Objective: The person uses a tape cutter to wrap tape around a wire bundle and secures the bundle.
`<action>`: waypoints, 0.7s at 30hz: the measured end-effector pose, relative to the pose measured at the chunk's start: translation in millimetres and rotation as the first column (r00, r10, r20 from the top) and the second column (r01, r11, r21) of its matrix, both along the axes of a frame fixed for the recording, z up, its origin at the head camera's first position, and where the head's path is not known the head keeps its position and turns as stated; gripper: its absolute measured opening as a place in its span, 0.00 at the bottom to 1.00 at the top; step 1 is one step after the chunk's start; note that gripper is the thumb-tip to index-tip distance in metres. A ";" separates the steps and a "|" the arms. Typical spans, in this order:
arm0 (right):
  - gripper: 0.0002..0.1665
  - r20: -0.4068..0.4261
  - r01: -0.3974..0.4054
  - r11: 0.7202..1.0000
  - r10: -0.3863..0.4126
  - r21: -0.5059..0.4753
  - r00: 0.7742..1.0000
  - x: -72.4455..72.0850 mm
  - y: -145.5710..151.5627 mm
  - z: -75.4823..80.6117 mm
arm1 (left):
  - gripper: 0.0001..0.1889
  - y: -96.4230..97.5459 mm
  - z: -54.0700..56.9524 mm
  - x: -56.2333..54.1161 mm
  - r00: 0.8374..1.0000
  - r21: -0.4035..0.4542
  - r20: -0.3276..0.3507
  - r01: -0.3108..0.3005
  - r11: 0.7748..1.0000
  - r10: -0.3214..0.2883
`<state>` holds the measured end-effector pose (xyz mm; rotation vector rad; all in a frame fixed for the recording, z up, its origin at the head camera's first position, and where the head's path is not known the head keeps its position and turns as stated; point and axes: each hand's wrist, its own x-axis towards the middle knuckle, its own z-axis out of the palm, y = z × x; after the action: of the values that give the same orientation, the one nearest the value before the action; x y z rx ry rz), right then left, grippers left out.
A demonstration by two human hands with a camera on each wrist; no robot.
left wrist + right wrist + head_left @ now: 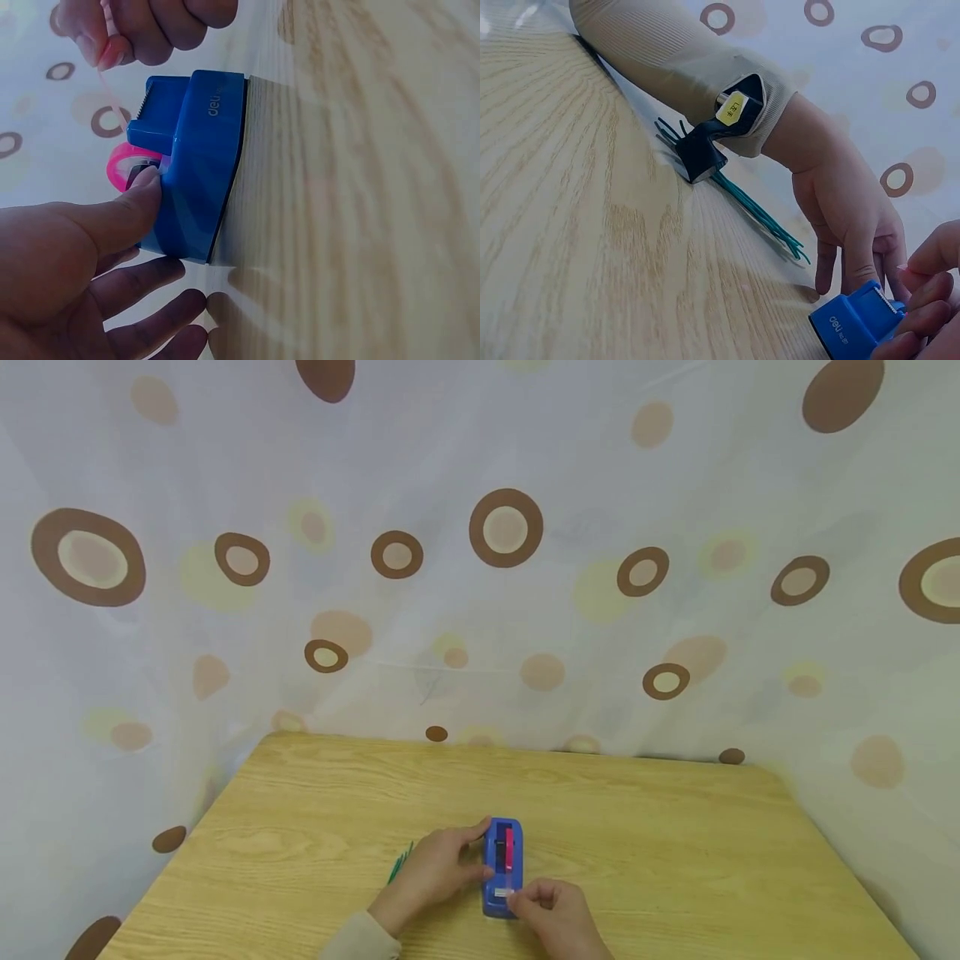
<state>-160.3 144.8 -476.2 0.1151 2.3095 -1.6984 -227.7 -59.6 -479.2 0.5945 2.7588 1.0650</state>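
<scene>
A blue tape dispenser [490, 903] stands on the wooden table, holding a pink-cored roll of tape [509, 850]. My left hand [438, 866] grips it from the left, the thumb at its near side by the roll and the index finger at its far end. Between thumb and fingertip my right hand [557, 912] pinches the free end of the tape. In the left wrist view a thin strip of tape [114, 100] runs from the roll up to those fingertips, past the toothed cutter [142, 105]. The right hand's other fingers are curled.
Several thin green sticks [756, 212] lie on the table [675, 852] left of the dispenser, partly behind the left wrist. A black strap device with a yellow label [733, 109] is worn on the left sleeve. Beyond the table hangs a spotted curtain [420, 452].
</scene>
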 end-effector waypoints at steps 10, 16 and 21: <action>0.13 0.007 -0.011 0.999 0.011 -0.038 1.000 -1.9 3.2 -0.9 | 0.37 1.0 0.6 1.6 0.999 -0.007 -0.039 -0.001 1.000 0.000; 0.10 0.027 -0.023 0.991 0.027 -0.129 0.999 -1.5 1.1 -0.5 | 0.37 2.7 -0.3 1.6 0.999 -0.008 -0.035 -0.009 1.000 0.009; 0.10 0.028 -0.022 0.977 0.029 -0.213 0.999 -3.1 -1.5 -2.7 | 0.37 2.8 -0.2 0.9 0.999 -0.013 -0.046 -0.015 1.000 0.014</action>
<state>-163.4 143.4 -478.9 0.0680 2.0823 -1.9028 -226.9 -56.8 -479.4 0.6054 2.8115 1.0477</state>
